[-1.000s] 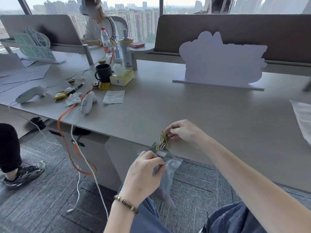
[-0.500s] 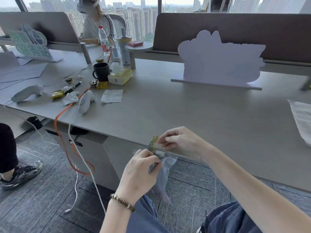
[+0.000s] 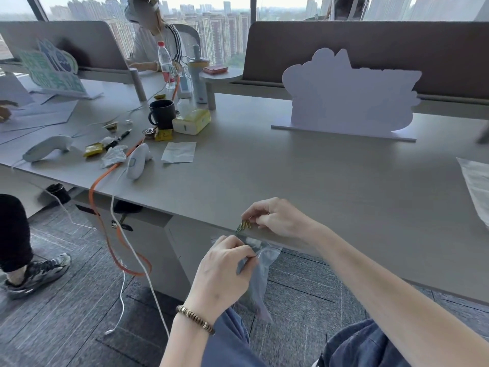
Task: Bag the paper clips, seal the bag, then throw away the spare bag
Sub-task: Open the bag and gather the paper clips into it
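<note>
My left hand [image 3: 225,271] pinches the mouth of a clear plastic bag [image 3: 260,274] that hangs below the front edge of the grey desk [image 3: 304,181]. My right hand [image 3: 275,217] rests at that edge and holds a small bunch of coloured paper clips [image 3: 243,225] just above the bag's opening. The clips touch the desk edge, still outside the bag. A second clear bag [image 3: 476,186] lies flat at the desk's right edge.
At the left of the desk lie two white controllers [image 3: 136,161], an orange cable [image 3: 105,181], a black mug [image 3: 161,113], a tissue box [image 3: 191,122] and a paper slip [image 3: 179,152]. A white cut-out sign [image 3: 346,95] stands behind. Another person sits at the far left.
My right hand has brought the clips down from above the bag to the desk edge at the bag's mouth. My left hand keeps its hold on the bag.
</note>
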A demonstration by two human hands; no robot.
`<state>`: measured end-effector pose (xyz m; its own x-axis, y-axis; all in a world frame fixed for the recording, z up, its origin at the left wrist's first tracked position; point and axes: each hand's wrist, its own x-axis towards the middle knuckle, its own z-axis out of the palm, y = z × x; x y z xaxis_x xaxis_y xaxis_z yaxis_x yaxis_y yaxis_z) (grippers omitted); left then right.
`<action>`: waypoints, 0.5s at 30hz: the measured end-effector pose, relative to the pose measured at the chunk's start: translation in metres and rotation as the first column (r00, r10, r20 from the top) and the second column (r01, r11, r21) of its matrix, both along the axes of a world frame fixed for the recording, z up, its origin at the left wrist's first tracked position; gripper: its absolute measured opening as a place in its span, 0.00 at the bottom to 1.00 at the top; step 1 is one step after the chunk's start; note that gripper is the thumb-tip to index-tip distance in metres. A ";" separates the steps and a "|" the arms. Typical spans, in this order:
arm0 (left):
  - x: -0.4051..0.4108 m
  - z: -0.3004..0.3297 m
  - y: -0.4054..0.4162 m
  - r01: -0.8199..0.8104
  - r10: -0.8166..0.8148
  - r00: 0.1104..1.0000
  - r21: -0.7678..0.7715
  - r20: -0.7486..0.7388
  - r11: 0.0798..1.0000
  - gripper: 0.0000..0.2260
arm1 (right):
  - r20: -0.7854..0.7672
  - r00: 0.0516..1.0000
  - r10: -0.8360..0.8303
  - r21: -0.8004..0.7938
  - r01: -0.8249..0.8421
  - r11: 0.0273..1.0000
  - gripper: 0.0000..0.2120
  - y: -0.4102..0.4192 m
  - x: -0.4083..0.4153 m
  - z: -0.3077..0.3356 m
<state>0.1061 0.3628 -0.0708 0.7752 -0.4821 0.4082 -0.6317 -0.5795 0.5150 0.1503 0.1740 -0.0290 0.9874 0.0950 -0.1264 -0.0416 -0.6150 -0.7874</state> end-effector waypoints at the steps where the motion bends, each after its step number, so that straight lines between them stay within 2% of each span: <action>1: 0.000 0.000 0.000 0.000 0.000 1.000 -0.001 0.000 1.000 0.03 | -0.010 1.000 0.017 0.012 -0.017 1.000 0.18 0.000 -0.002 0.002; 4: 0.000 0.000 0.002 0.000 0.000 1.000 0.001 -0.003 1.000 0.03 | -0.033 0.997 0.073 0.060 -0.071 0.996 0.21 -0.003 -0.009 0.005; 6: 0.000 0.000 0.003 -0.004 0.004 1.000 0.005 0.000 1.000 0.04 | -0.055 0.993 0.102 0.149 -0.093 0.984 0.21 -0.006 -0.012 0.005; 9: 0.000 0.001 0.004 -0.012 0.012 1.000 0.013 0.002 1.000 0.04 | -0.066 0.997 0.037 0.290 -0.016 0.957 0.19 -0.007 -0.011 0.003; 12: 0.000 0.001 0.006 -0.013 0.013 1.000 0.012 0.001 1.000 0.03 | -0.004 0.999 -0.044 0.206 0.044 0.978 0.18 -0.005 -0.009 -0.002; 15: 0.000 0.001 0.007 -0.017 0.017 1.000 0.017 0.002 1.000 0.03 | -0.028 0.999 0.028 0.121 -0.025 0.992 0.19 -0.003 -0.017 0.001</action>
